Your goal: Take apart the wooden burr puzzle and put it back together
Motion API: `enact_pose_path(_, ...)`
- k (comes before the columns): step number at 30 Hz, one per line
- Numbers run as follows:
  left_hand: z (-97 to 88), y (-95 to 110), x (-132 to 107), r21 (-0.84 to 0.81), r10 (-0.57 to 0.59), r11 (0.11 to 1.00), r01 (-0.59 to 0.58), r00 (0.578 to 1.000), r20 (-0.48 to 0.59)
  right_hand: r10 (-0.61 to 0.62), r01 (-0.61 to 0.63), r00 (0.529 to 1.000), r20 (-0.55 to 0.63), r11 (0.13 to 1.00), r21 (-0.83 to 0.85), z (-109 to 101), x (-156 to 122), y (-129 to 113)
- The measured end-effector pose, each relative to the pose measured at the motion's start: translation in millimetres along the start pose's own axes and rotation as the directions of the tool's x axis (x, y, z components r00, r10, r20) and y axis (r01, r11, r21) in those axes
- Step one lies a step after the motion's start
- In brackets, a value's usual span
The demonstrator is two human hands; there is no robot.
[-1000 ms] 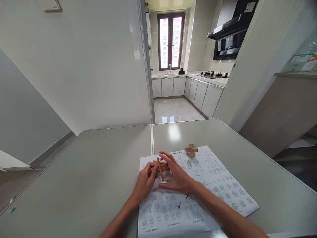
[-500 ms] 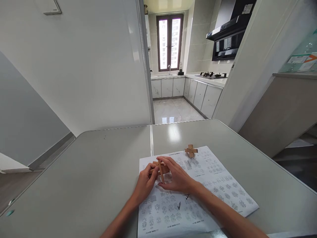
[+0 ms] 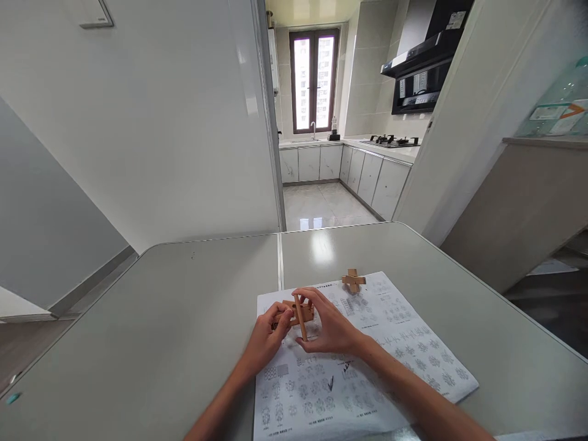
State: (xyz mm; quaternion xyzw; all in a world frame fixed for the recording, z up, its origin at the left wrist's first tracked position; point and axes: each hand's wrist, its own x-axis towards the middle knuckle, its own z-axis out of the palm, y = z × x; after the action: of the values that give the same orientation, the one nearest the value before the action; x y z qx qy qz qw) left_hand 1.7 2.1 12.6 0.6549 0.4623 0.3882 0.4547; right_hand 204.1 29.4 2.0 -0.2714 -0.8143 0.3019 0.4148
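A white printed sheet of small puzzle diagrams (image 3: pixel 390 361), its writing too small to read, lies on the grey table (image 3: pixel 138 331). Above it the left hand (image 3: pixel 267 335) and right hand (image 3: pixel 331 327) both grip a half-built brown wooden interlocking puzzle (image 3: pixel 298 312). Farther back on the sheet rests a small brown wooden cross (image 3: pixel 353 280).

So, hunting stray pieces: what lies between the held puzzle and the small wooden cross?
Only the printed sheet, past the right hand gripping the puzzle; head view.

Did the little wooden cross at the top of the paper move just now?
No. The little wooden cross lies on the same printed spot near the far edge of the paper.
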Motion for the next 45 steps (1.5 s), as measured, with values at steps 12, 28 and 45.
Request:
enact_pose_path(12,-11.3,-7,5,-0.059,-0.074,0.996,0.073,0.997,-0.008,0.062,-0.059,0.998,-0.028,0.996,0.072,-8,2,2)
enact_pose_path(28,-24.7,-7,8,-0.033,-0.086,0.996,0.088,0.995,0.047,0.085,-0.086,0.996,0.014,0.993,0.080,-6,2,2)
enact_pose_path(45,-29.4,-13,7,-0.011,-0.102,0.995,0.102,0.960,-0.260,0.210,-0.199,0.964,-0.166,0.977,0.082,-11,1,22)
